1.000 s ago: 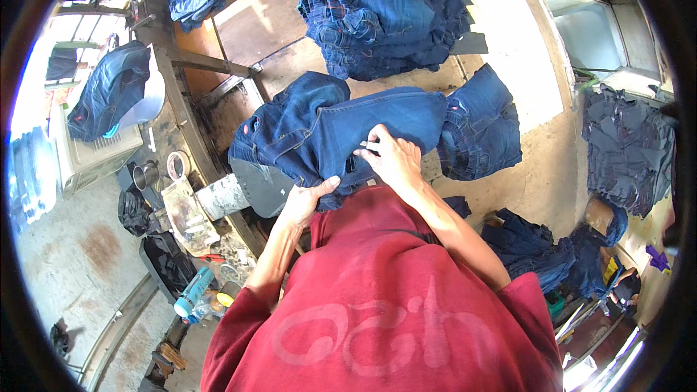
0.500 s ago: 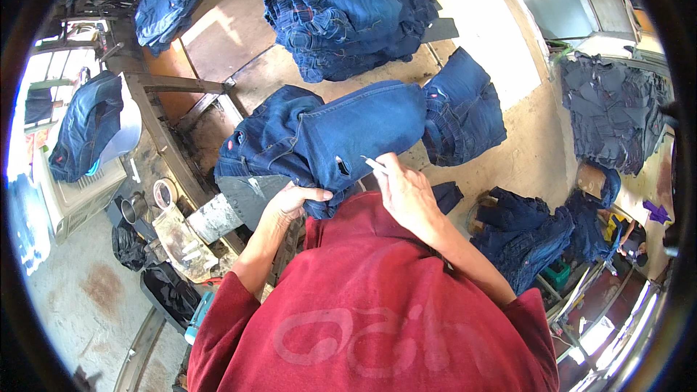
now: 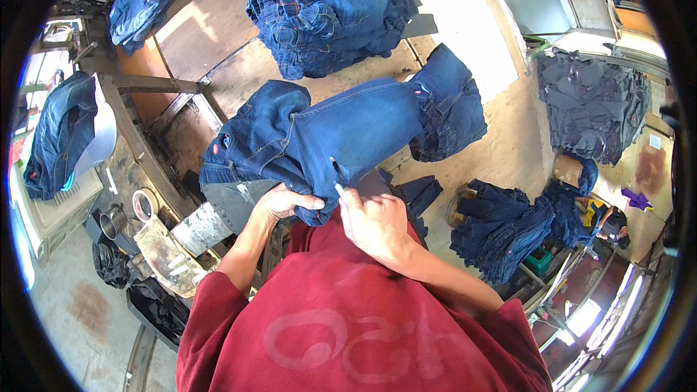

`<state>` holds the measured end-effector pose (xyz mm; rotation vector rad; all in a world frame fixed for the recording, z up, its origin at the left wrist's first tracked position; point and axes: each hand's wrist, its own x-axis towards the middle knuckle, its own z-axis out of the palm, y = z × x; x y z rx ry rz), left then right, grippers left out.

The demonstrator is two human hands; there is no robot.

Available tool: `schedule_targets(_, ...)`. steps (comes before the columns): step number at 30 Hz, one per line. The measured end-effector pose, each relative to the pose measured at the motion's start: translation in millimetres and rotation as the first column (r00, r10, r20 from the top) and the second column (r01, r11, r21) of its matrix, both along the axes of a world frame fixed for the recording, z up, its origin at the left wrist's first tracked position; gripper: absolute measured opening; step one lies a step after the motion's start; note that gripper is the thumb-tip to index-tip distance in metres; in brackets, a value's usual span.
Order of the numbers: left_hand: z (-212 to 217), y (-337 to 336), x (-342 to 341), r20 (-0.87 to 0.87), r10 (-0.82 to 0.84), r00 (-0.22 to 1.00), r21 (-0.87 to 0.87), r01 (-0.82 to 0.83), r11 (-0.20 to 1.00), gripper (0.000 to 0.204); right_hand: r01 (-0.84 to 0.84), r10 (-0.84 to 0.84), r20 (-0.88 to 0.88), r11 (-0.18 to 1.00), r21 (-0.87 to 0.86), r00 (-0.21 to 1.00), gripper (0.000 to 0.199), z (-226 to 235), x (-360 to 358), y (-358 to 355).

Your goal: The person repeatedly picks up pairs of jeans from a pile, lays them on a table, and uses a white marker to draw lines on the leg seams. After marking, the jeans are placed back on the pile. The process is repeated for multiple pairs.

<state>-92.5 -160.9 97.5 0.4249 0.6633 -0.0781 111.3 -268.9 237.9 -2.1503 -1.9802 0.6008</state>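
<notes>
A pair of blue jeans (image 3: 348, 120) lies stretched out in front of me, its near end over a grey board (image 3: 234, 205). A small dark slit with a pale edge (image 3: 336, 167) shows on the leg. My left hand (image 3: 282, 205) grips bunched denim at the near edge, thumb on top. My right hand (image 3: 379, 225) is closed on a thin white stick (image 3: 339, 189), whose tip is close to the lower end of the slit. I cannot make out whether the tip touches the cloth.
A tall heap of jeans (image 3: 327, 18) stands on the table beyond. Folded jeans (image 3: 448, 105) lie at the far end of the leg. Dark grey garments (image 3: 592, 105) and more jeans (image 3: 501, 229) are piled at right. A tape roll (image 3: 145, 205) lies at left.
My right hand has moved left and nearer to me, bringing the white stick from right of the slit to its lower end. My left hand still grips the denim.
</notes>
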Motion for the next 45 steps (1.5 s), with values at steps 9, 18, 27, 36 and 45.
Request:
schedule_targets(9, 4.1, -0.3, 4.2, -0.019, 0.047, 0.999, -0.013, -0.047, 0.999, 0.07, 0.126, -0.121, 0.127, 0.991, -0.034, 0.985, 0.013, -2.0, -1.6, -0.5)
schedule_targets(18, -0.9, 0.4, 1.4, -0.021, 0.053, 0.998, -0.046, -0.054, 0.998, 0.071, 0.194, -0.199, -0.111, 0.979, -0.055, 0.974, 0.008, 10.2, 24.7, -2.2)
schedule_targets(27, 1.5, 0.5, 3.2, -0.036, 0.066, 0.997, -0.053, -0.067, 0.996, 0.074, 0.1, -0.102, 0.0, 0.976, -0.195, 0.995, 0.006, -2.4, 51.7, 15.7)
schedule_targets(36, 9.5, -29.3, -51.1, -0.259, 0.479, 0.839, 0.06, -0.481, 0.875, 0.06, 0.714, -0.743, 0.01, 0.64, -0.284, 0.67, 0.06, -97.6, 185.8, 6.1)
schedule_targets(45, 51.6, -2.7, -22.7, -0.25, 0.862, 0.441, 0.548, -0.669, 0.502, 0.052, 0.859, -0.613, -0.702, 0.072, -0.508, -0.364, 0.038, -227.6, 270.8, 35.2)
